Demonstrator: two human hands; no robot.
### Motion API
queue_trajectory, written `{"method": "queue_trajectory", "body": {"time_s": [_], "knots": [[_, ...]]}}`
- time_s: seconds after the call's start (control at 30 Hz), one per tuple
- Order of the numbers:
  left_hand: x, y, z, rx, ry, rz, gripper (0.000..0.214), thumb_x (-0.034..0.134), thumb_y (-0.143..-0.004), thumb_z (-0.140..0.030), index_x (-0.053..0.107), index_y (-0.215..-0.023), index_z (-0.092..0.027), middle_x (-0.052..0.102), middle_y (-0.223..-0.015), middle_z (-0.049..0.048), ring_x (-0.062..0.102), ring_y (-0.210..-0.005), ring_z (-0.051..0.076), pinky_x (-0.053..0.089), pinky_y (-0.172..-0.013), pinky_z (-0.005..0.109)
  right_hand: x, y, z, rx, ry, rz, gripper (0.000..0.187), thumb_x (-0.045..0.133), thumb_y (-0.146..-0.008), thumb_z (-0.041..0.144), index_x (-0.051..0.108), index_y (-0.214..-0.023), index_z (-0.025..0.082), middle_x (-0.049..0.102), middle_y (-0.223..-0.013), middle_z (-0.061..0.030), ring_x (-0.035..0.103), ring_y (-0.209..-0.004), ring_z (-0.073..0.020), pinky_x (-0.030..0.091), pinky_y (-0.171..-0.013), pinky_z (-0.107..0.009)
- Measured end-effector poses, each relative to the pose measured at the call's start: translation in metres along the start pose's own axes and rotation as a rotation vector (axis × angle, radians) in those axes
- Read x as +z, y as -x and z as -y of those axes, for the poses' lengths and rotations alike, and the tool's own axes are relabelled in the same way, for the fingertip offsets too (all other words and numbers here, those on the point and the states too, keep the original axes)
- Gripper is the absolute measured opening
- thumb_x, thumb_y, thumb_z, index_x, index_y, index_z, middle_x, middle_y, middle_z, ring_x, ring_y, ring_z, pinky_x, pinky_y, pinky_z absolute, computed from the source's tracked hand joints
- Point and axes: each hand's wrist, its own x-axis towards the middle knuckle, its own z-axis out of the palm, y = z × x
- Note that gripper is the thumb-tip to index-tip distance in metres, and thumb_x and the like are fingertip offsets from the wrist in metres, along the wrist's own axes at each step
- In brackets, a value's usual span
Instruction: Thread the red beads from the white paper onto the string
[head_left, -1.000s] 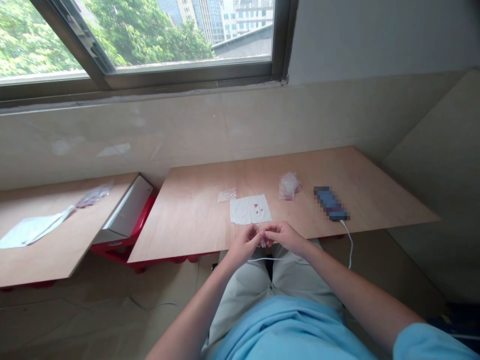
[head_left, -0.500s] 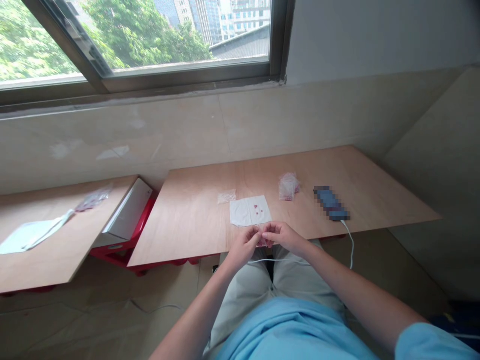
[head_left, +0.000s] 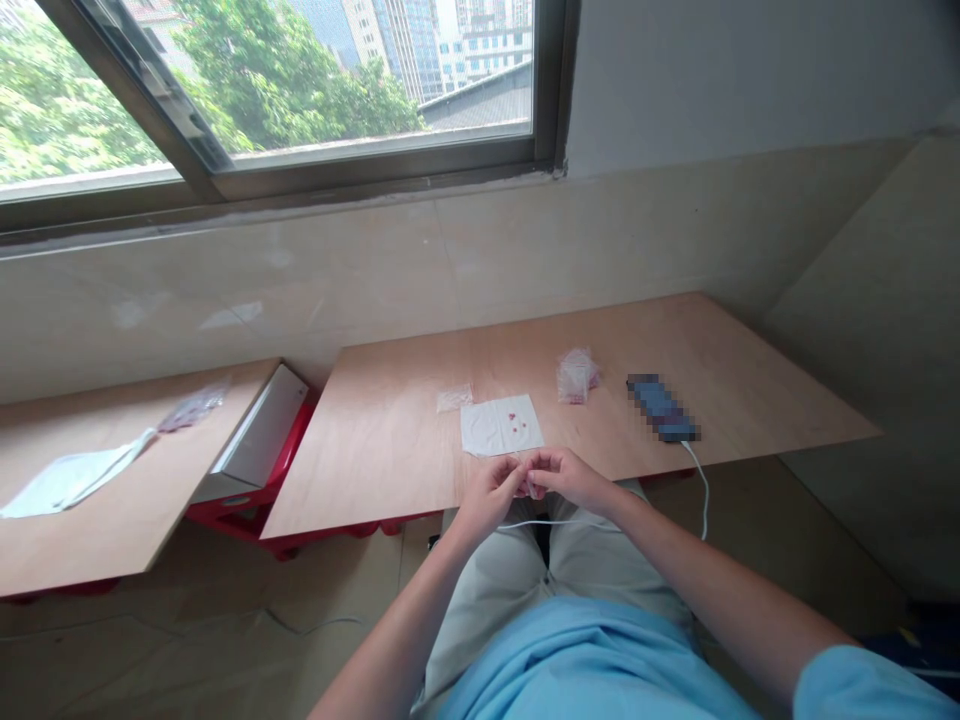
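Left hand (head_left: pixel 489 492) and right hand (head_left: pixel 574 478) both pinch a small pinkish-red item (head_left: pixel 534 489), pale in places, outline mostly hidden, by the near edge of the worktop (head_left: pixel 367 430), nearer than the white cloth (head_left: pixel 486 424).

The sheet (head_left: pixel 487 425) lies left of the bags (head_left: pixel 576 376); device (head_left: pixel 664 408) farther right.

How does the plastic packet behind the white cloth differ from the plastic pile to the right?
The plastic packet lies flat; the plastic pile is bulkier. The packet looks whitish; the pile shows reddish patches. The packet lies close to the white cloth; the pile sits farther off. Both are see-through plastic on the wooden table.
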Motion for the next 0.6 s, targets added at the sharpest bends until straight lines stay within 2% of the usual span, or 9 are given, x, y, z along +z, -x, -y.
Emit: {"method": "queue_trajectory", "body": {"time_s": [0.37,0.6], "knots": [[-0.002,-0.002,0.005,-0.004,-0.033,-0.035,0.035,0.054,-0.095,-0.045,0.064,-0.085,-0.014,0.067,-0.079,0.0048,0.066,-0.078,0.017,0.055,-0.077,0.031,-0.003,-0.005,-0.011,-0.006,-0.003,-0.006,0.031,0.075,-0.082,0.044,0.061,-0.082,0.016,0.064,-0.074,-0.0002,0.057,-0.065,-0.0127,0.046,-0.064,-0.027],[-0.004,-0.003,0.009,-0.002,-0.063,-0.035,0.036,0.051,-0.097,-0.044,0.066,-0.083,-0.013,0.067,-0.078,0.0049,0.065,-0.077,0.017,0.055,-0.076,0.031,0.000,-0.003,-0.007,-0.008,0.049,-0.031,0.035,0.075,-0.081,0.048,0.060,-0.080,0.016,0.062,-0.072,0.0006,0.056,-0.064,-0.0129,0.044,-0.063,-0.026]]}}
